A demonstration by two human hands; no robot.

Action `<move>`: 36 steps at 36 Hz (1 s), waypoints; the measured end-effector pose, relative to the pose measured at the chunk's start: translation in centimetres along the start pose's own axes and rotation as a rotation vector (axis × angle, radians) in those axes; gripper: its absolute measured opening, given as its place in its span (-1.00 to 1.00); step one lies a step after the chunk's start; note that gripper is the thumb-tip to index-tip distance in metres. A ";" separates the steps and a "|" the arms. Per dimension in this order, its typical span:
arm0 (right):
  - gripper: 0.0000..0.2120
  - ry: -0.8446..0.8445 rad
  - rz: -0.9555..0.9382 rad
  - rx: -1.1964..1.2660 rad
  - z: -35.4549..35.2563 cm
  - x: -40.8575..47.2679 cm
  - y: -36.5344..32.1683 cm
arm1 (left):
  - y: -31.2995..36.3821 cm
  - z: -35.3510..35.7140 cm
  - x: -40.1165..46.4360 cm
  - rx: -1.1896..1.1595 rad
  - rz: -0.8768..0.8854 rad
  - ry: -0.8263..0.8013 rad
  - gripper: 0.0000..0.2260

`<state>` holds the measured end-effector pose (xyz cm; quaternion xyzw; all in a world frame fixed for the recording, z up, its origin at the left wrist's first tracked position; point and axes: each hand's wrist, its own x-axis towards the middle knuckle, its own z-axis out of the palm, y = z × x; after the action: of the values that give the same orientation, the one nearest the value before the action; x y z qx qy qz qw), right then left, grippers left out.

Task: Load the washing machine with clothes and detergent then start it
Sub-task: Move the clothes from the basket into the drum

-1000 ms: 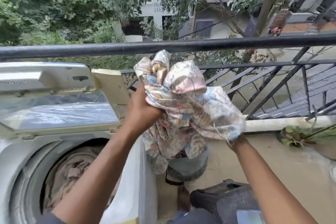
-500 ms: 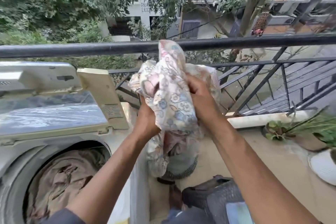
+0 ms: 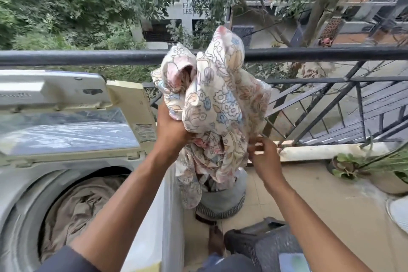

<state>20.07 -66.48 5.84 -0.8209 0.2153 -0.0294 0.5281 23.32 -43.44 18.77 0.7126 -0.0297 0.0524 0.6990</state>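
A bunched floral cloth [image 3: 218, 104] hangs in the air in front of the balcony railing, to the right of the washing machine. My left hand [image 3: 171, 127] grips it from below at its left side. My right hand [image 3: 261, 153] pinches its lower right edge. The top-loading washing machine [image 3: 24, 183] stands at the left with its lid [image 3: 66, 132] raised. A beige cloth [image 3: 81, 207] lies inside its drum.
A black railing [image 3: 88, 56] runs across in front. A round grey pouf [image 3: 223, 203] sits on the tiled floor under the cloth. A dark basket [image 3: 265, 247] is by my feet. Potted plants [image 3: 357, 165] stand at the right.
My right hand let go of the top of the floral cloth and dropped down to its lower right edge. The left hand keeps its grip, and the bundle sits a little higher.
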 end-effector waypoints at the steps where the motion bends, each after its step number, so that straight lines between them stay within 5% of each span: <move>1: -0.61 -0.098 0.112 -0.068 0.7 0.1 1.7 | 0.2 -0.1 -0.1 -0.034 -0.013 0.001 -0.53; 5: 0.26 -0.419 0.233 -0.152 4.5 1.9 8.9 | 1.4 -0.5 -0.1 -0.122 -0.061 0.030 -0.25; 7: 0.40 -0.419 0.205 -0.213 7.7 4.5 13.9 | 1.9 -0.9 0.2 -0.148 -0.100 0.057 -0.01; 9: 0.09 -0.411 0.200 -0.317 8.8 4.6 12.1 | 2.2 -1.1 0.6 -0.151 -0.139 0.078 -0.15; 11: -0.42 -0.412 0.250 -0.222 9.0 4.8 10.5 | 2.1 -1.3 0.8 -0.169 -0.174 0.074 -0.41; 13: -0.63 -0.383 0.337 -0.120 8.6 5.3 10.2 | 1.9 -1.8 0.7 -0.152 -0.140 0.041 -0.30; 16: -0.72 -0.317 0.385 0.050 7.2 5.2 8.7 | 1.7 -2.4 0.4 -0.090 -0.036 0.034 -0.06; 19: -0.78 -0.233 0.373 0.176 4.4 3.0 3.3 | 1.1 -2.6 -0.2 0.041 0.031 0.052 -0.41; 22: -0.72 -0.184 0.304 0.233 1.6 2.2 -0.7 | 0.1 -2.1 -0.4 0.167 0.082 0.062 -0.53; 28: -0.73 -0.120 0.090 0.307 -2.9 1.4 -7.3 | -3.2 -1.0 -0.4 0.436 0.044 0.008 -0.54; 31: -0.76 -0.118 -0.041 0.351 -3.8 0.3 -10.5 | -4.1 -0.4 -0.2 0.450 -0.055 -0.021 -0.38; 34: -0.77 -0.126 -0.149 0.293 -3.3 -1.2 -12.4 | -4.0 -0.6 0.1 0.370 -0.259 -0.294 -0.13; 36: -0.79 -0.108 -0.187 0.230 -2.8 -1.9 -12.8 | -3.6 -0.6 -0.3 0.370 -0.235 -0.564 0.04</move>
<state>21.73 -63.67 18.65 -0.7721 0.1046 -0.0589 0.6241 23.38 -42.75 15.17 0.8120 -0.1291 -0.2226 0.5238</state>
